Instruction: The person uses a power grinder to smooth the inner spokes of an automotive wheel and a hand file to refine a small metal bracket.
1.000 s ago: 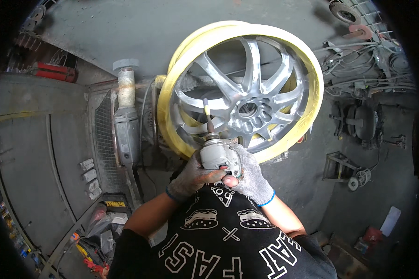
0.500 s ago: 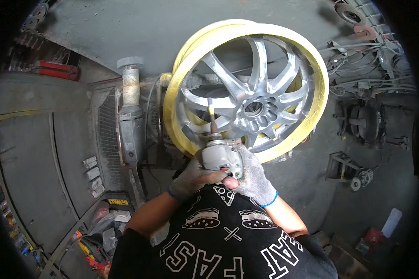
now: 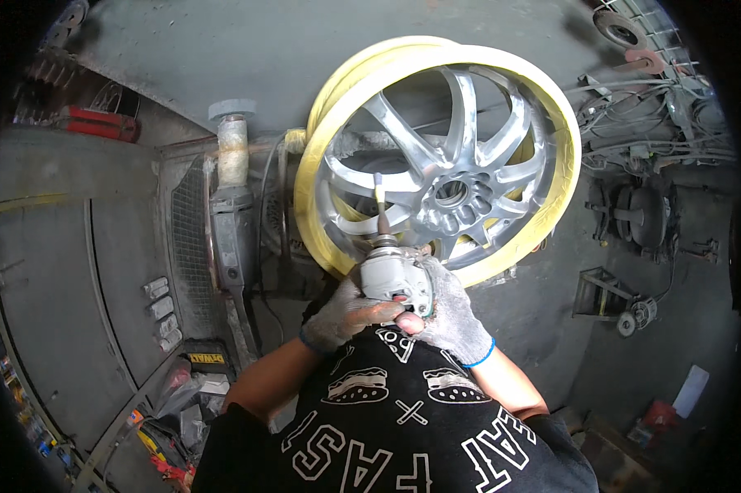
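Note:
A grey power grinder (image 3: 391,278) with a long thin shaft is held in both my gloved hands, low in front of my chest. My left hand (image 3: 336,317) wraps its left side, thumb across the near end. My right hand (image 3: 454,316) is closed round the right side. From the grinder, the slim bit (image 3: 382,209) points away from me, in front of the left spokes; whether its tip touches them I cannot tell. The bare-metal car wheel rim (image 3: 462,119) stands facing me, with yellow covering (image 3: 569,156) round its outer lip.
Left of the wheel stands a dusty grey tool with a thick pale cylinder (image 3: 232,156). Grey cables (image 3: 633,131) hang at the upper right. A small metal frame (image 3: 599,292) is at the right. A black and yellow case (image 3: 207,358) and plastic bags lie at the lower left.
The grinder and my hands have shifted very slightly to the right. My grip on it looks the same, and the wheel appears nearly unchanged.

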`<state>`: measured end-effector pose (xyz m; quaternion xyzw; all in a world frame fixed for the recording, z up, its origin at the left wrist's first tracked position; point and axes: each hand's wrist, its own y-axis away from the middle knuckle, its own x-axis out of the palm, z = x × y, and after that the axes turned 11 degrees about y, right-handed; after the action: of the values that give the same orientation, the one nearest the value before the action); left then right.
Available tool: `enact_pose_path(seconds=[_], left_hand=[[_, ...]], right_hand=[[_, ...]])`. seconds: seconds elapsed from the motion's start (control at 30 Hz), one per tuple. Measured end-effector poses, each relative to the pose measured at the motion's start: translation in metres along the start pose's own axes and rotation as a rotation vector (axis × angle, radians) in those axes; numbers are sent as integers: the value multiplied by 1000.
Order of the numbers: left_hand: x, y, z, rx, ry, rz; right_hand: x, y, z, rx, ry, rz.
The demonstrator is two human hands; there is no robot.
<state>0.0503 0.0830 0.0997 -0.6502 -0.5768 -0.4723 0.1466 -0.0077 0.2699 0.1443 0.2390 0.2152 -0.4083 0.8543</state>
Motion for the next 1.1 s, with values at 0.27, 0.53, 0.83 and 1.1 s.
enact_pose_path(seconds=[0.27, 0.53, 0.83, 1.1], left_hand=[[-22, 7, -12, -9, -38, -71], [-17, 4, 8, 1, -26, -72], [-27, 10, -11, 86, -55, -83], [15, 8, -12, -21, 6, -62]], right_hand=[[12, -16, 13, -41, 170, 13], [5, -5, 9, 25, 39, 18], [12, -25, 19, -69, 32, 31], [-18, 1, 3, -150, 191, 110]])
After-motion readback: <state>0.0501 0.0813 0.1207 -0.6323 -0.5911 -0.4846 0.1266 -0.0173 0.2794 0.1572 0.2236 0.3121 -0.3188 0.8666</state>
